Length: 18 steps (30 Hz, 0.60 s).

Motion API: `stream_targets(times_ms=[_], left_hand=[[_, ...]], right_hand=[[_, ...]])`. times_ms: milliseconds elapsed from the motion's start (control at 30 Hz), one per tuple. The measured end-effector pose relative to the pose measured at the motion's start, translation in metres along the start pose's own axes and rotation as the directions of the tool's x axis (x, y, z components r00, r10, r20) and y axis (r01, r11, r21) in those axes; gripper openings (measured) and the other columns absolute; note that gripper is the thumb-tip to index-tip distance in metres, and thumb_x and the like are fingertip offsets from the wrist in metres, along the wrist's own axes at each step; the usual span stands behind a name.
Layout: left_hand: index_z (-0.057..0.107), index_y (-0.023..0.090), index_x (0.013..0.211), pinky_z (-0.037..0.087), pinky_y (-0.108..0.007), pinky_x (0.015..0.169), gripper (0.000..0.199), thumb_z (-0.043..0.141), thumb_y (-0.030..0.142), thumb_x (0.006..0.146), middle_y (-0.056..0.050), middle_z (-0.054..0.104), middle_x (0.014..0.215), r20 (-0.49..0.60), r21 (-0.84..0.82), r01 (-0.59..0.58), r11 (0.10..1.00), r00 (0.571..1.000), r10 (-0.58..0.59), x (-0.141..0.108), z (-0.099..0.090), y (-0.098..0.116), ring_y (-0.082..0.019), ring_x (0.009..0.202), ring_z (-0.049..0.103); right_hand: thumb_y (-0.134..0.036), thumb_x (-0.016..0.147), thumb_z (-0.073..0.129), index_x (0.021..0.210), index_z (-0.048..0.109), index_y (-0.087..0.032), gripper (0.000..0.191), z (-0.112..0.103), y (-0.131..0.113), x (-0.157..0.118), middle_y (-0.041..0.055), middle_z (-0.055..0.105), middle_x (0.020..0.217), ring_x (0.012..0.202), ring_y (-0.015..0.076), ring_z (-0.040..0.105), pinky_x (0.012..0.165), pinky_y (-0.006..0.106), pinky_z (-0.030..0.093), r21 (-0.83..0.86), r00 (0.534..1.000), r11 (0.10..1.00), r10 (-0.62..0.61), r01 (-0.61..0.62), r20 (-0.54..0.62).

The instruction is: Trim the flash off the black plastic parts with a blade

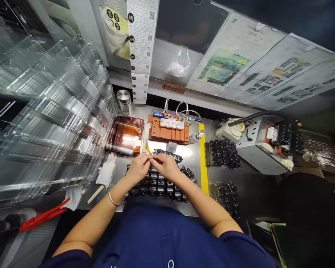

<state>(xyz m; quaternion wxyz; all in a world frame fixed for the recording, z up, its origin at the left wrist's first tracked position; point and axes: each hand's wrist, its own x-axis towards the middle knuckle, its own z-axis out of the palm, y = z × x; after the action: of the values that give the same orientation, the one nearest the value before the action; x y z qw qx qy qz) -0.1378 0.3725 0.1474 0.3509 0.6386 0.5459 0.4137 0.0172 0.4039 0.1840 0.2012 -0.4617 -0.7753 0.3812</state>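
Note:
My left hand (139,166) and my right hand (166,165) meet at the fingertips over the bench, both with fingers pinched. What lies between them is too small or hidden to make out. Just beyond the left fingertips is a pale strip with an amber-yellow piece (147,147); whether it touches the fingers I cannot tell. Beneath the hands lie rows of black moulded parts (159,186), partly covered by my forearms. Another black part (171,156) sits just past my right hand. Behind it stands an orange-brown fixture block (169,137) with a white perforated bar on top.
Stacked clear plastic trays (72,108) rise at the left. Beside them are an amber tray (126,137), a glass jar (124,102) and a white glove (106,170). Yellow tape (203,160) crosses the bench. Further right are more black parts (223,153) and a grey machine (257,145).

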Motion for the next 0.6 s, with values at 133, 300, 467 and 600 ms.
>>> stream_targets(times_ms=[133,300,467,600], left_hand=[[0.062,0.018,0.079,0.048,-0.03,0.07,0.016,0.048,0.018,0.086,-0.006,0.063,0.078,0.116,0.077,-0.103,0.992,0.989,0.094,0.011,0.007,0.01,-0.018,0.074,0.059],[0.062,0.018,0.078,0.046,-0.028,0.068,0.014,0.05,0.019,0.085,-0.003,0.062,0.075,0.138,0.011,-0.029,1.0,0.99,0.027,0.023,0.013,0.018,-0.016,0.071,0.058],[0.067,0.018,0.079,0.047,-0.027,0.067,0.013,0.056,0.026,0.083,-0.003,0.064,0.074,0.193,-0.117,0.077,0.99,0.98,-0.053,0.025,0.02,0.022,-0.015,0.07,0.058],[0.065,0.017,0.074,0.046,-0.026,0.059,0.019,0.063,0.036,0.077,-0.002,0.063,0.07,0.141,-0.248,0.284,0.926,0.956,-0.255,0.027,0.012,0.005,-0.014,0.062,0.057]], right_hand=[[-0.016,0.079,0.058,0.081,0.076,-0.017,0.018,-0.02,0.007,0.006,0.0046,0.073,0.074,0.066,0.0177,0.065,0.064,0.027,0.048,-0.012,0.991,0.994,0.107,-0.107,0.079],[-0.015,0.077,0.059,0.082,0.076,-0.016,0.018,-0.044,0.017,0.012,0.0027,0.074,0.074,0.068,0.0155,0.065,0.063,0.023,0.047,0.113,0.979,0.983,0.122,-0.142,0.164],[-0.032,0.08,0.061,0.071,0.073,-0.015,0.022,-0.061,0.026,0.019,0.0005,0.069,0.062,0.058,0.0124,0.06,0.054,0.022,0.043,0.286,0.942,0.943,0.074,-0.173,0.327],[-0.043,0.073,0.067,0.068,0.067,-0.016,0.027,-0.061,0.045,0.024,-0.001,0.065,0.056,0.052,0.0118,0.058,0.051,0.022,0.046,0.466,0.936,0.832,0.164,-0.301,0.312]])
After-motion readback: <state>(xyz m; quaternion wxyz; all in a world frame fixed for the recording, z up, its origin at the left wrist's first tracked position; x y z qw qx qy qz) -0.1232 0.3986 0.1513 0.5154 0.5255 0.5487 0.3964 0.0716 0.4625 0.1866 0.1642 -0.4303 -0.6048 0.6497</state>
